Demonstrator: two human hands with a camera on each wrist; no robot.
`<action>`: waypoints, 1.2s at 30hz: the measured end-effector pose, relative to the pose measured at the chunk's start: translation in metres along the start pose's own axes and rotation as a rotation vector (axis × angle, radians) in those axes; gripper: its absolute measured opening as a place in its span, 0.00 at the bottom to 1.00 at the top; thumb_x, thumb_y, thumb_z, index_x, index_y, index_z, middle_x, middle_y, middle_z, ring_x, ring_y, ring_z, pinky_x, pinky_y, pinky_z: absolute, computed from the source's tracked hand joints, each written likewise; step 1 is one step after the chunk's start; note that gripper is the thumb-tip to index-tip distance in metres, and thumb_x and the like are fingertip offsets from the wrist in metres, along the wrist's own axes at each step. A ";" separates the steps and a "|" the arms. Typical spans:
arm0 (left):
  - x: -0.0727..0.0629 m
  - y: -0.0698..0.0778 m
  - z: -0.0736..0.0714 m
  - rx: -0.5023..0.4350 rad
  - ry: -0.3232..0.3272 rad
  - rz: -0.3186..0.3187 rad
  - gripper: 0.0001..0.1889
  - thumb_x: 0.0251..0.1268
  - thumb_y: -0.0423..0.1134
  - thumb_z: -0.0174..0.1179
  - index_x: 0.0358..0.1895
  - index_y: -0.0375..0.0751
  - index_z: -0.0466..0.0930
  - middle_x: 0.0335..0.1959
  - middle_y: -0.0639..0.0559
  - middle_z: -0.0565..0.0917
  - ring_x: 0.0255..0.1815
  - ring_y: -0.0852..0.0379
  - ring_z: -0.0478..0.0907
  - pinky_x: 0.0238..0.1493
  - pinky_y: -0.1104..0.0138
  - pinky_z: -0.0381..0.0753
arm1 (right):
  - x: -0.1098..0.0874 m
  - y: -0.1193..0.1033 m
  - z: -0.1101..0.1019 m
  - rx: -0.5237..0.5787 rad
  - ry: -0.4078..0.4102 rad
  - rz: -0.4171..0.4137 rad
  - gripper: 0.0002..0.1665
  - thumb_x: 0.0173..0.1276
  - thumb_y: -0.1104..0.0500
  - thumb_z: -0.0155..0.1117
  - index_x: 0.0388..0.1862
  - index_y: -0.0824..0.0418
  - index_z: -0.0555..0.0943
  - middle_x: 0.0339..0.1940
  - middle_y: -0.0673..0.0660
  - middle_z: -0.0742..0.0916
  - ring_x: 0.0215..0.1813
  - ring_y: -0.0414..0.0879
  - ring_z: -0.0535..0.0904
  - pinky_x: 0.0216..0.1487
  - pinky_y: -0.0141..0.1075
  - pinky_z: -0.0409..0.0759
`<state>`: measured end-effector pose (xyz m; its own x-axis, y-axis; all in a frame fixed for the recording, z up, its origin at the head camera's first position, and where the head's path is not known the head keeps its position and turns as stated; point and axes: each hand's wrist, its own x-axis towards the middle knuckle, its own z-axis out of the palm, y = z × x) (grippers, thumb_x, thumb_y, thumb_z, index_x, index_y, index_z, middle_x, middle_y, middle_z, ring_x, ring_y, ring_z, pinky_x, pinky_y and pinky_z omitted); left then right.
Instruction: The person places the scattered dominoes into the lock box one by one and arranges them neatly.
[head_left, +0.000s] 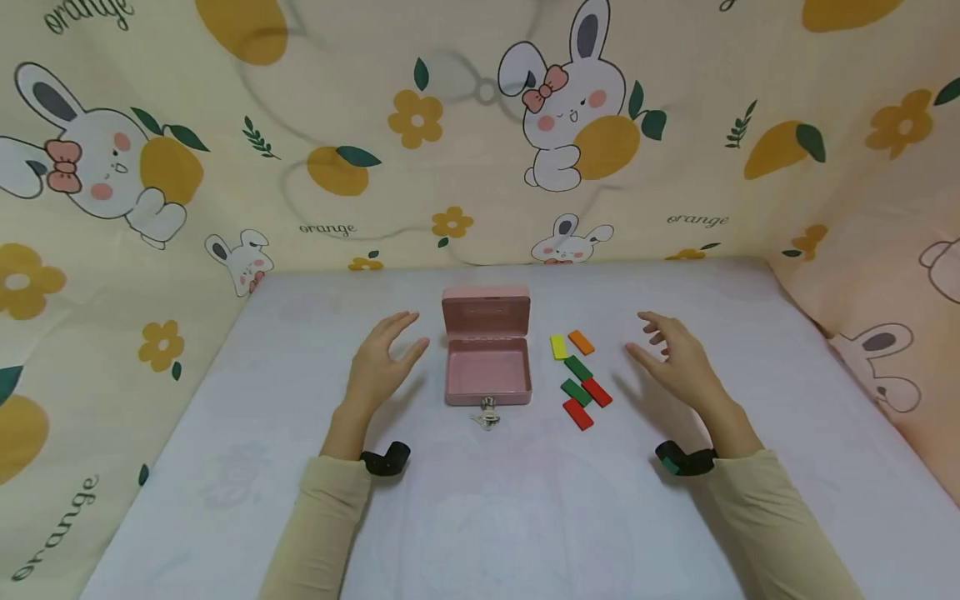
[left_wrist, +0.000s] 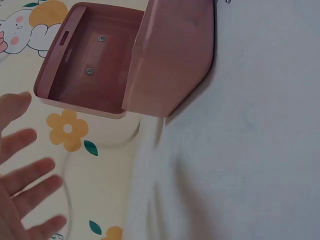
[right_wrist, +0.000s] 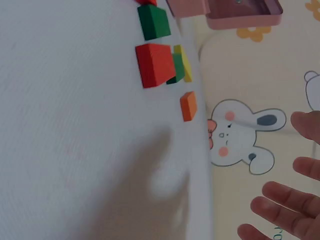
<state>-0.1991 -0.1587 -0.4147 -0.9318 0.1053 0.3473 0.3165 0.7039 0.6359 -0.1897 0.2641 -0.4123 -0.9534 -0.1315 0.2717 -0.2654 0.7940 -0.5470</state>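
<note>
A pink metal box (head_left: 488, 367) stands on the table with its lid (head_left: 486, 313) raised and its inside bare. Keys (head_left: 487, 414) hang at the lock on its front. Left of the box, my left hand (head_left: 381, 360) hovers with fingers spread and holds nothing; the left wrist view shows the box (left_wrist: 175, 55) beyond those fingers (left_wrist: 35, 175). To the box's right lie several flat blocks: a yellow block (head_left: 558, 347), an orange block (head_left: 581, 342), green blocks (head_left: 577, 367) and red blocks (head_left: 578, 414). My right hand (head_left: 678, 358) hovers right of them, empty, fingers relaxed.
A white cloth covers the table (head_left: 480, 517). Behind it and along both sides hangs a cream curtain (head_left: 465, 167) printed with rabbits and oranges. Each wrist wears a black camera mount, the left mount (head_left: 386, 459) and the right mount (head_left: 686, 459).
</note>
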 end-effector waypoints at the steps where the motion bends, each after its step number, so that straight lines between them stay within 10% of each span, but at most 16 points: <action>1: -0.001 -0.001 0.002 -0.038 -0.012 0.004 0.25 0.65 0.47 0.61 0.64 0.45 0.74 0.66 0.41 0.75 0.70 0.42 0.70 0.71 0.46 0.68 | 0.000 0.000 0.000 0.011 -0.008 -0.002 0.32 0.67 0.58 0.63 0.67 0.66 0.67 0.51 0.71 0.79 0.47 0.64 0.78 0.45 0.57 0.80; 14: -0.004 -0.012 0.019 -0.331 -0.290 -0.091 0.27 0.66 0.42 0.61 0.68 0.42 0.69 0.70 0.41 0.70 0.73 0.41 0.65 0.74 0.45 0.65 | -0.003 0.000 0.003 0.087 -0.190 -0.034 0.26 0.66 0.61 0.65 0.61 0.65 0.73 0.38 0.62 0.84 0.38 0.44 0.77 0.37 0.27 0.78; 21: -0.002 -0.020 0.027 -0.449 -0.389 -0.076 0.29 0.67 0.37 0.59 0.70 0.38 0.65 0.72 0.37 0.66 0.73 0.36 0.64 0.73 0.45 0.65 | -0.003 0.007 0.010 0.228 -0.371 -0.070 0.23 0.65 0.62 0.64 0.59 0.65 0.74 0.32 0.55 0.81 0.31 0.34 0.74 0.33 0.26 0.75; 36: -0.002 -0.023 0.028 -0.420 -0.522 -0.077 0.35 0.63 0.35 0.63 0.73 0.42 0.61 0.74 0.37 0.64 0.73 0.36 0.64 0.75 0.46 0.62 | 0.005 0.014 0.019 0.333 -0.685 -0.059 0.26 0.62 0.65 0.67 0.59 0.68 0.74 0.30 0.55 0.77 0.31 0.36 0.69 0.31 0.26 0.69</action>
<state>-0.2098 -0.1554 -0.4495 -0.8848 0.4654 -0.0213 0.1893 0.4011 0.8963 -0.2011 0.2629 -0.4335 -0.7836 -0.5933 -0.1844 -0.2448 0.5676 -0.7861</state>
